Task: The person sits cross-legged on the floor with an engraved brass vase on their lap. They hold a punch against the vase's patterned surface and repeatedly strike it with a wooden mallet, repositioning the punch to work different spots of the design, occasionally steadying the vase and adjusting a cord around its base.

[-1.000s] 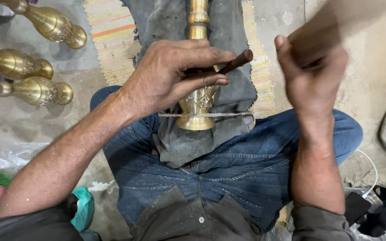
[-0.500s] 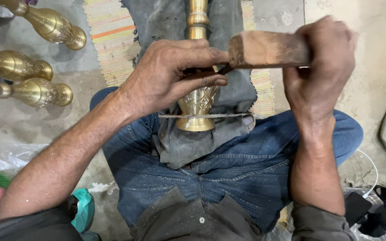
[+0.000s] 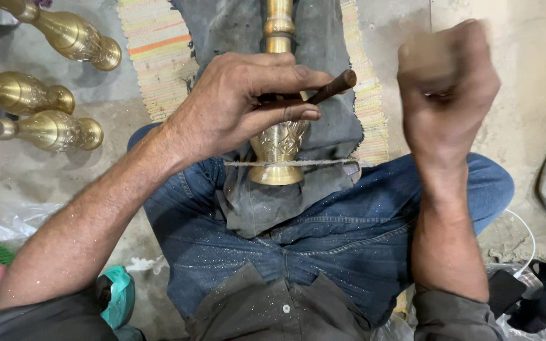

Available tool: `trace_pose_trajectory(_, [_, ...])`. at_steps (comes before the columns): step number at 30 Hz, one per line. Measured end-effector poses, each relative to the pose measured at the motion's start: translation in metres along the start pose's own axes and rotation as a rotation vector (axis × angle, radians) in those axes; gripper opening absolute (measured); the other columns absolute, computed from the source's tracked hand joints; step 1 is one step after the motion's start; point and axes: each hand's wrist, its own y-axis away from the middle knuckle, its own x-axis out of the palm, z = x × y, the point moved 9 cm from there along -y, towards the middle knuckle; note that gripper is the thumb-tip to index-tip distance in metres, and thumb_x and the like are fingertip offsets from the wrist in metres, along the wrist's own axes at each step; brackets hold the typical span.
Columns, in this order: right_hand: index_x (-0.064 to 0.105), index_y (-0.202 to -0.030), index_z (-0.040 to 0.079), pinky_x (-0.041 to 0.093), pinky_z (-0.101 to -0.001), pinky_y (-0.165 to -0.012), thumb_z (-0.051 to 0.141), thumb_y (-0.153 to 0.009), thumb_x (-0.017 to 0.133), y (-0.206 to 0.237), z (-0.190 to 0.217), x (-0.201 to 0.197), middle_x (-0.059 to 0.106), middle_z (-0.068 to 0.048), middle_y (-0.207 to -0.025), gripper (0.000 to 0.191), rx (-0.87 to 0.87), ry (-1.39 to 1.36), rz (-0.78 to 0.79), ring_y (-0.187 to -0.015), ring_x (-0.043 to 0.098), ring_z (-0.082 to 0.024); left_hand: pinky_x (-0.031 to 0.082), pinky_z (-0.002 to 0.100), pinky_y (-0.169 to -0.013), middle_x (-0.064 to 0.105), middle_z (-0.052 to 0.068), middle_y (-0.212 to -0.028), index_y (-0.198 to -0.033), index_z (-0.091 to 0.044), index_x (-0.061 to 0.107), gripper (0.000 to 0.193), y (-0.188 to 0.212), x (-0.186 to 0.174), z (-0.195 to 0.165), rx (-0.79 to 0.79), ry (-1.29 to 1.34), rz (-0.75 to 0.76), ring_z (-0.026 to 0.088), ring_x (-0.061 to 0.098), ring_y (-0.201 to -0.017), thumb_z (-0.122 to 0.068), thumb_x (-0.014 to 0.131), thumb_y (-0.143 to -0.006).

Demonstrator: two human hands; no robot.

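A brass vase-shaped piece [image 3: 279,148] with an engraved body lies along my lap on a grey cloth [image 3: 222,31]. My left hand [image 3: 241,104] rests on it and grips a thin dark rod [image 3: 333,86], whose end pokes out to the right past my fingers. A thin cord [image 3: 323,163] stretches across the piece near its base. My right hand [image 3: 447,88] is a raised, motion-blurred fist to the right of the piece. What it grips is hidden in this view; earlier frames show a wooden mallet in it.
Three similar brass pieces [image 3: 74,35] [image 3: 23,93] [image 3: 58,129] lie on the concrete floor at left. A striped mat [image 3: 156,50] sits under the cloth. A green object [image 3: 118,293] and clear plastic [image 3: 1,221] are at lower left, black fabric [image 3: 538,297] at lower right.
My right hand struck the rod's end with the wooden mallet half a second ago and has swung back up. The left hand and brass piece stayed put.
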Motion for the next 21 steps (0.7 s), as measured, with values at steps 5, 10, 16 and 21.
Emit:
trace_pose_trajectory(5, [0.060,-0.104,-0.003,0.055,-0.0389,-0.078,-0.010,-0.090,0.080,0.008,0.009,0.002,0.062,-0.012,-0.093,0.026,-0.180,0.213,0.006,-0.090,0.064,-0.023,0.061,0.031,-0.076,0.071,0.000,-0.098,-0.135,-0.016,0.070,0.035,0.000,0.002,0.002,0.030,0.050,-0.006,0.012,0.071,-0.086,-0.026,0.078,-0.103])
trace_pose_trajectory(10, [0.059,-0.113,-0.001,0.054,-0.0336,-0.080,-0.011,-0.098,0.071,0.016,-0.008,0.006,0.065,-0.012,-0.102,0.022,-0.113,-0.110,0.102,-0.094,0.067,-0.020,0.061,0.031,-0.073,0.072,0.000,-0.095,-0.133,-0.016,0.071,0.035,0.001,0.004,0.006,-0.006,0.049,0.009,0.012,0.071,-0.084,-0.027,0.078,-0.101])
trace_pose_trajectory(16, [0.058,-0.116,-0.004,0.057,-0.0348,-0.085,-0.005,-0.102,0.075,0.018,-0.019,0.005,0.066,-0.015,-0.107,0.022,-0.010,-0.149,0.050,-0.098,0.067,-0.023,0.058,0.034,-0.072,0.072,0.002,-0.095,-0.134,-0.015,0.071,0.036,-0.001,0.001,0.005,-0.010,0.049,0.016,0.014,0.071,-0.082,-0.027,0.080,-0.100])
trace_pose_trajectory(21, [0.060,-0.104,-0.001,0.049,-0.0342,-0.068,0.001,-0.100,0.074,0.009,-0.016,0.002,0.064,-0.011,-0.087,0.015,0.124,-0.118,0.061,-0.079,0.065,-0.020,0.056,0.036,-0.073,0.071,0.003,-0.093,-0.135,-0.015,0.071,0.038,-0.002,-0.002,0.006,-0.015,0.092,0.025,0.016,0.070,-0.081,-0.027,0.080,-0.100])
